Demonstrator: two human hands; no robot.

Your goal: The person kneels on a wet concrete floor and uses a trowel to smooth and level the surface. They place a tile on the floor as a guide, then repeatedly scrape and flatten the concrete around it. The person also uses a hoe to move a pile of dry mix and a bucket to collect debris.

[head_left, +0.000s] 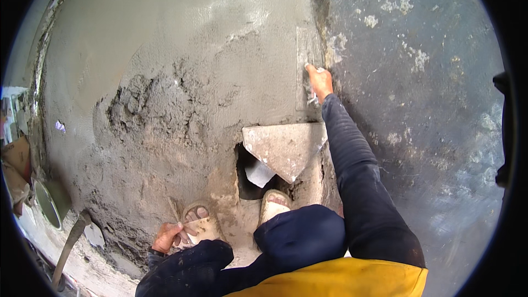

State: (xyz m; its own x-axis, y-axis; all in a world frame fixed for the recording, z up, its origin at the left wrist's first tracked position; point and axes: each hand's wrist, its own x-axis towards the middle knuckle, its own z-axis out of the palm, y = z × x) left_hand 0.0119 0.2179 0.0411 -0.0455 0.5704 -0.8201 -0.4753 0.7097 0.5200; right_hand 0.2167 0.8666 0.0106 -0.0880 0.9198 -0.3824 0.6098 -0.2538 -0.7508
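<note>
Right hand (321, 82), fingers clamped on the trowel (301, 71): press evenly across the wet cement (264, 77); left hand (166, 237), fingers' grip cannot be told

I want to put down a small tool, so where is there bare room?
The dark floor right of the right sleeve looks free. The grey cement left of the trowel is uncovered but looks wet. It is crowded at the hole between slab and sandals, and by the bucket at left.

Right hand (320, 83) outstretched, left hand (168, 237) low
</note>
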